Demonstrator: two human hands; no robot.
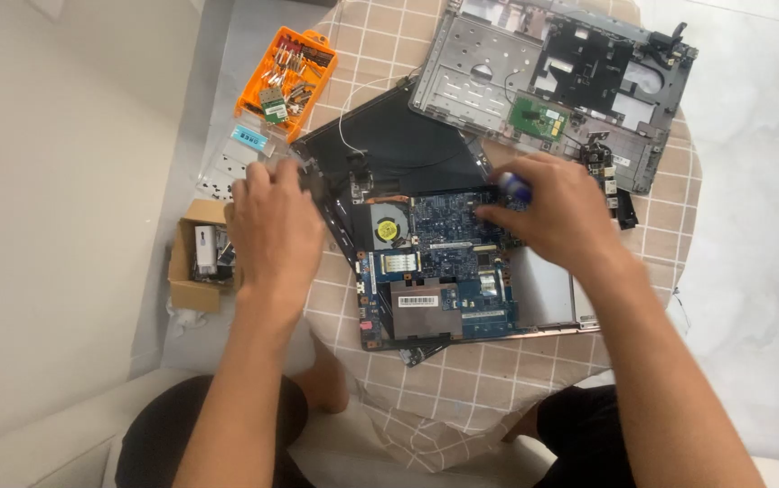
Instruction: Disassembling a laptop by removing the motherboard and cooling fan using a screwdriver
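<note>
We count two hands: left hand (272, 221), right hand (557, 212). One blue motherboard (448, 271) with one fan (388, 224). One grey laptop cover (498, 77) carrying one small green board (539, 117). One orange tool case (287, 79). One cardboard box (192, 271). One blue-handled screwdriver (516, 186). One checked tablecloth (462, 380).

Checkered tablecloth (498, 380) under opened laptop (444, 280)
</note>
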